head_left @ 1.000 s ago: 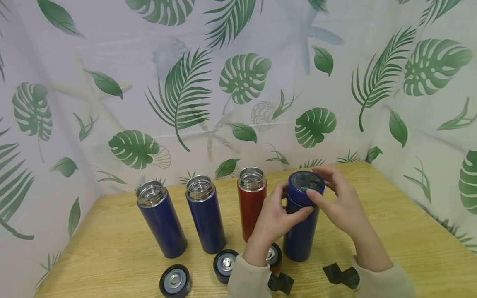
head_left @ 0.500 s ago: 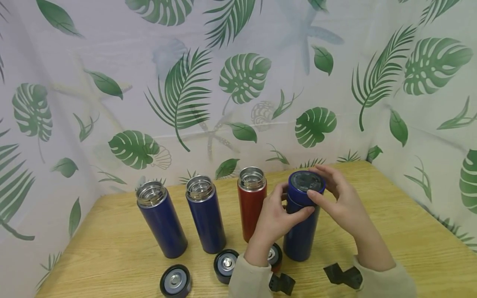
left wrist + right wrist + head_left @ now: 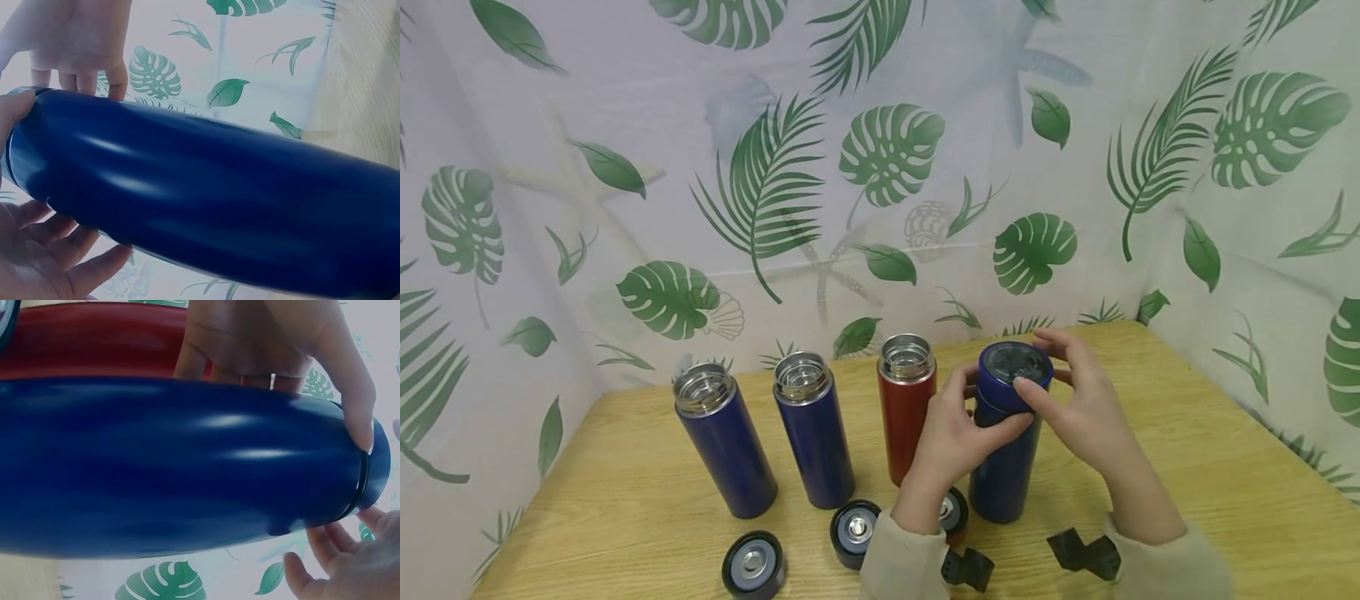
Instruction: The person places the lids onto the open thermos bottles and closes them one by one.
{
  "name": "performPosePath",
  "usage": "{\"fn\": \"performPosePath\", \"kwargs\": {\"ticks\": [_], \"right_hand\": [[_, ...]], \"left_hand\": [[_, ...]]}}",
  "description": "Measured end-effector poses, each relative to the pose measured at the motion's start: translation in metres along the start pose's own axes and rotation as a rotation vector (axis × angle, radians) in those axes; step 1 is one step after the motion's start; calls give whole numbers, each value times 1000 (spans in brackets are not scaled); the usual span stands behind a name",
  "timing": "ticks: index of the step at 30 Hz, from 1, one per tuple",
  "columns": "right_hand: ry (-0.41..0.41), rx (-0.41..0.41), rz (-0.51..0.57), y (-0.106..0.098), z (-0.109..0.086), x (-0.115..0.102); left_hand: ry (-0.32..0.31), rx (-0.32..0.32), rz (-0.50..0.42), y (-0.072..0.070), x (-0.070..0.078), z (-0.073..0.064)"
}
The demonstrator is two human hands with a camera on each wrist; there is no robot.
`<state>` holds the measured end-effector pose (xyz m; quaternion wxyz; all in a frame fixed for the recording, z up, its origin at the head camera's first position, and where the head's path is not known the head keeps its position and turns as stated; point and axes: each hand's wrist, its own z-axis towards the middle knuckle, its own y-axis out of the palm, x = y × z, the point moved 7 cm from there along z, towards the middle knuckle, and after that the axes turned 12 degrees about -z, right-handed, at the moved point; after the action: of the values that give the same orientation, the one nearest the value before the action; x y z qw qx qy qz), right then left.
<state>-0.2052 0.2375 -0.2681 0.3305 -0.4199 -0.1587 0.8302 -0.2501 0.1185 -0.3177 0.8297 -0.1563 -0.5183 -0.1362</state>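
Grained tabletop point(image 3: 625, 475) bears a smooth, cylindrical blue bottle point(image 3: 1003, 475), left fingers point(image 3: 958, 387) and right fingers point(image 3: 1073, 356) curled round it.

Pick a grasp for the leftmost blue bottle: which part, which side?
Probably mid-body, on the leftmost blue bottle, from its left: it's an upright straight cylinder, open-mouthed on top, and the middle blue bottle stands to its right.
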Motion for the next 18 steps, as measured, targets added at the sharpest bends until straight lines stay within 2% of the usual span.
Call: {"fn": "performPosePath", "kwargs": {"ticks": [5,10,14,18], "right_hand": [[-87,-64,146,4,-1,-4],[-135,-94,204,5,-2,-7],[-125,-93,214,5,-2,-7],[-78,-80,168,4,-2,-4]], "left_hand": [[-14,-6,-15,1,-4,0],[-12,-26,-56,2,-3,1],[-16,-31,-70,2,-3,1],[-6,-31,-65,1,-3,1]]}}
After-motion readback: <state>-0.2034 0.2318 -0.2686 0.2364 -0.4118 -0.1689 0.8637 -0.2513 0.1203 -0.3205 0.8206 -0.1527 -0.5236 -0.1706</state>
